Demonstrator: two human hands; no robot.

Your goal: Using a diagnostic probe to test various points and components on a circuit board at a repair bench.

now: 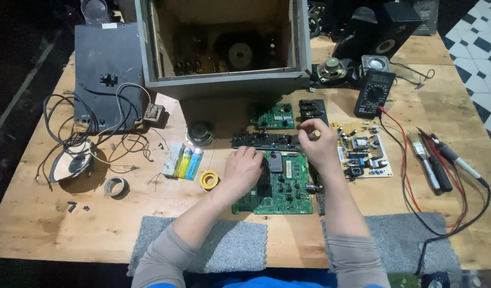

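A green circuit board (pixel 285 189) lies flat on the wooden table (pixel 37 224) in front of me. My left hand (pixel 242 169) rests on the board's upper left corner, fingers curled down onto it. My right hand (pixel 318 140) is raised over the board's upper right edge, fingers pinched around a small yellowish handle, probably a screwdriver. A long black connector strip (pixel 264 141) lies just beyond both hands. A beige power board (pixel 361 151) sits right of my right hand.
A grey open speaker cabinet (pixel 224 80) stands at the back. A multimeter (pixel 374 92) with red and black leads, several hand tools (pixel 440 162), solder roll (pixel 209 180), lighters (pixel 188 162), tangled wires (pixel 75 133) and two grey mats (pixel 229 245) surround the work.
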